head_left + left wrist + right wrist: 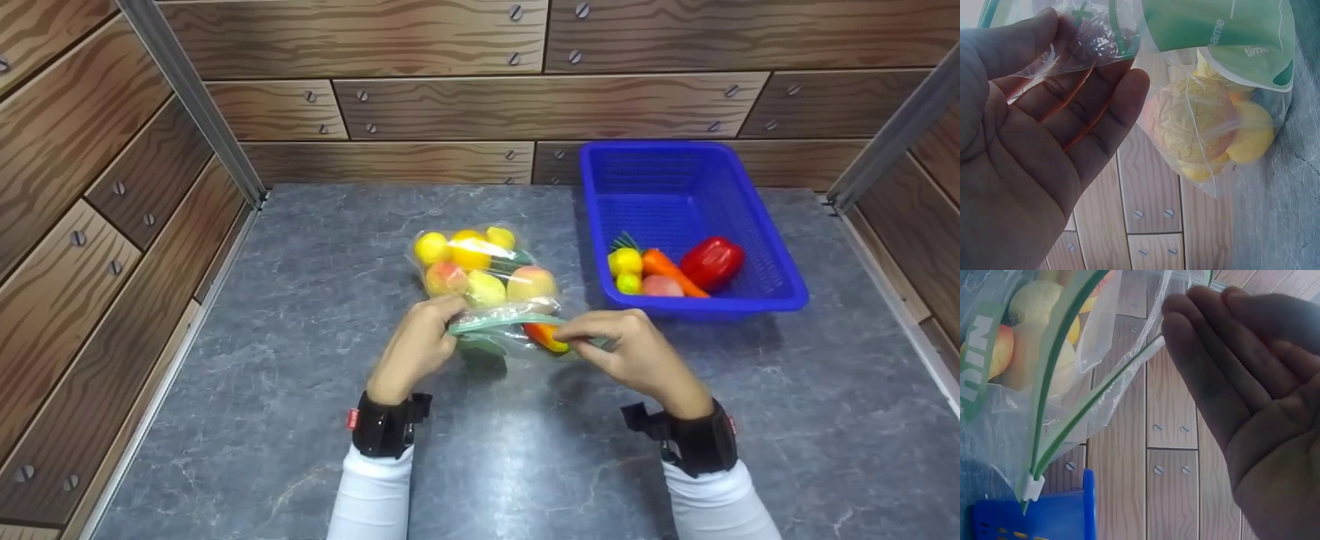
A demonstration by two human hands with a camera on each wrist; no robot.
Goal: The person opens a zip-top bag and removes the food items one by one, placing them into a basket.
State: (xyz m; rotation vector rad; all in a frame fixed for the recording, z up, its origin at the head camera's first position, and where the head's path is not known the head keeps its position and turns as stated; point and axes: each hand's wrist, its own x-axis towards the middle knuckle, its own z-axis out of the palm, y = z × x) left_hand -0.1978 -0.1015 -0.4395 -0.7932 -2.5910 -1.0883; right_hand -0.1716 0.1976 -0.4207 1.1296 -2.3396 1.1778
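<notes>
A clear slider zip bag (495, 324) with a green zip strip lies mid-table, filled with fruit. Through its film show a lemon (432, 248), an orange (470, 251), a peach (531, 283) and other yellow and reddish fruit. An orange-yellow piece (551, 337) shows at the bag's mouth. My left hand (421, 337) pinches the left part of the mouth between thumb and fingers. At the right part, my right hand (630, 346) holds the near rim by its fingertips. The two zip edges stand apart, meeting at a white slider (1033, 487) in the right wrist view.
A blue plastic basket (765, 225) stands at the back right, close to the bag. Inside it are a red bell pepper (712, 263), a carrot (670, 270) and small yellow fruit (625, 262). Wood-patterned walls (435, 109) enclose the grey marbled table (262, 375).
</notes>
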